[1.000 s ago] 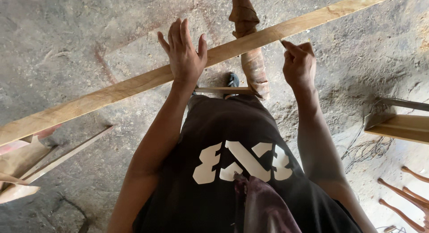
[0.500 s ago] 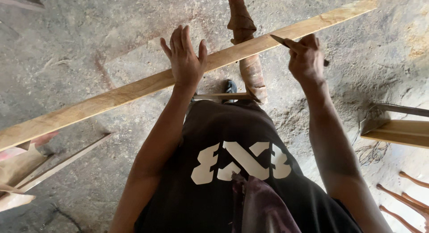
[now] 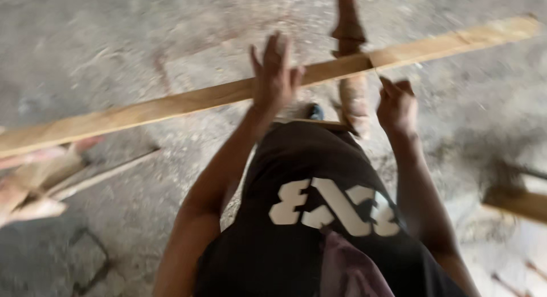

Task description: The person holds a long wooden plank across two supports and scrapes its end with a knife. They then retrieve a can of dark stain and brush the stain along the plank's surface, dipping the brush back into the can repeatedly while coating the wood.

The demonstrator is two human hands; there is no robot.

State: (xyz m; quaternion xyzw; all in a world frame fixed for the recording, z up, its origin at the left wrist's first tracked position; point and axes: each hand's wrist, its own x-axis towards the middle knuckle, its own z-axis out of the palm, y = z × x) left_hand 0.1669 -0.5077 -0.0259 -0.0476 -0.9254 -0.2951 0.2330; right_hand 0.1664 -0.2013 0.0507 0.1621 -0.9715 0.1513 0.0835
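So the left hand (image 3: pixel 275 75) is lying open, flat on the long plank (image 3: pixel 171 106), pinning it steady, while the right hand (image 3: pixel 397 106) is pinching something thin beside it; too blurry to name.

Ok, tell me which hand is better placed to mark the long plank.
Right. The right hand pinches what looks like a thin pencil with its tip by the long plank, while the left hand lies flat on it, apparently steadying.

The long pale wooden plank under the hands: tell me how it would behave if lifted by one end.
The long pale wooden plank looks straight and rigid, so probably stiff, not floppy. Its length suggests it would likely swing and tip if gripped at one end. The left hand rests on its flat face, so rolling seems unlikely.
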